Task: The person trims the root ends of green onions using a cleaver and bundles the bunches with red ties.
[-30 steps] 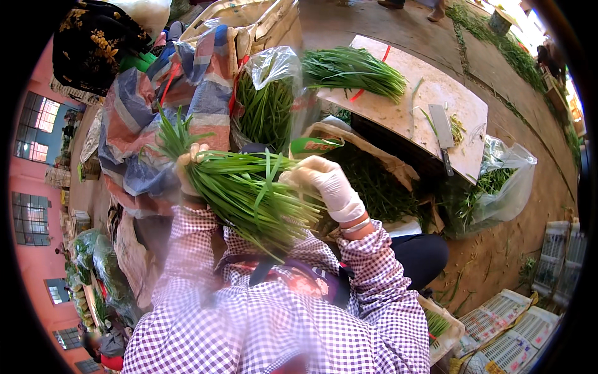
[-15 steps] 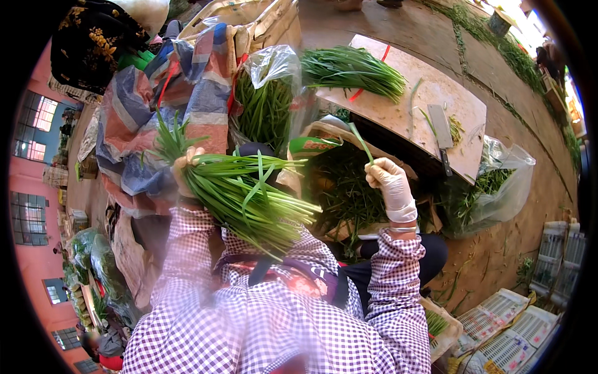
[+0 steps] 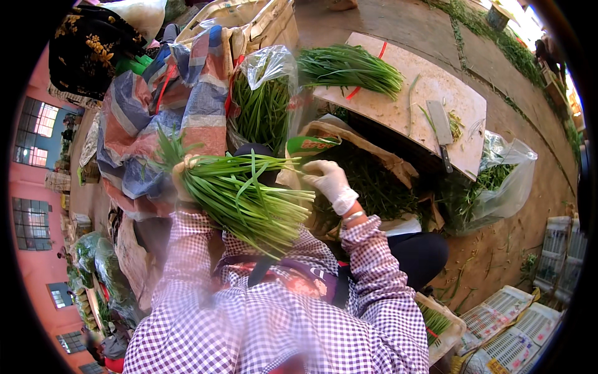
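My left hand point(image 3: 183, 177), in a pale glove, is closed around a thick bunch of garlic chives point(image 3: 249, 193). Leafy tips stick out past the hand to the left, and the pale stem ends fan out to the right. My right hand point(image 3: 329, 183), in a white glove, is at the upper stem ends with its fingers bent together. Whatever is between those fingertips is too small to make out. Below the right hand, a sack point(image 3: 398, 167) holds loose green trimmings point(image 3: 374, 193).
A tied chive bunch point(image 3: 349, 67) and a cleaver point(image 3: 441, 128) lie on a board point(image 3: 392, 109). Clear bags of greens point(image 3: 265, 109) stand behind the held bunch and right of the board point(image 3: 498, 187). A striped woven sheet point(image 3: 205, 124) and plastic crate point(image 3: 268, 28) are at the far left.
My right hand has moved left from over the sack to the bunch's stem ends. The single stalk it held up no longer shows. My left hand keeps its hold.
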### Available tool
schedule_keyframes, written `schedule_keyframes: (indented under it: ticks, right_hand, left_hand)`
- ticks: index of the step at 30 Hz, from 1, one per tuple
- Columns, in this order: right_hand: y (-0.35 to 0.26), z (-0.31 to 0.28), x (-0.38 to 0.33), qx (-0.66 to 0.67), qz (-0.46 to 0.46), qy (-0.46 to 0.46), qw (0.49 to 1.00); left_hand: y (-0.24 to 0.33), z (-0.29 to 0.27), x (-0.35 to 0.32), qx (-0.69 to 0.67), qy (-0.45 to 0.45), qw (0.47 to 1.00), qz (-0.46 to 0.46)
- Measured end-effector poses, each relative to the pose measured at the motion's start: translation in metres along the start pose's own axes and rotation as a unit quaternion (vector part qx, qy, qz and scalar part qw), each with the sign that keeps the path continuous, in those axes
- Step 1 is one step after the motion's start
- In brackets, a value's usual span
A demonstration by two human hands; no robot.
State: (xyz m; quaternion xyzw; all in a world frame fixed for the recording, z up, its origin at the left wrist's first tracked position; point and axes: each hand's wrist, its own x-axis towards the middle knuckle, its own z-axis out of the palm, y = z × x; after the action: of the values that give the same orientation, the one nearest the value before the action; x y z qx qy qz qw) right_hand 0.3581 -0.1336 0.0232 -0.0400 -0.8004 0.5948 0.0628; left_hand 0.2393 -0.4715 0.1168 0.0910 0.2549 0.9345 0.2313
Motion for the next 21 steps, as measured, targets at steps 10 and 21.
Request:
schedule_keyframes:
  ticks: [10, 21]
  right_hand:
    - [-0.018, 0.028, 0.005, 0.456, 0.181, -0.026, 0.871]
    - [0.004, 0.025, 0.0, 0.507, 0.197, 0.181, 0.819]
  left_hand:
    - [0.005, -0.015, -0.004, 0.016, 0.036, 0.999, 0.005]
    - [0.012, -0.063, -0.008, 0.1, 0.077, 0.99, 0.059]
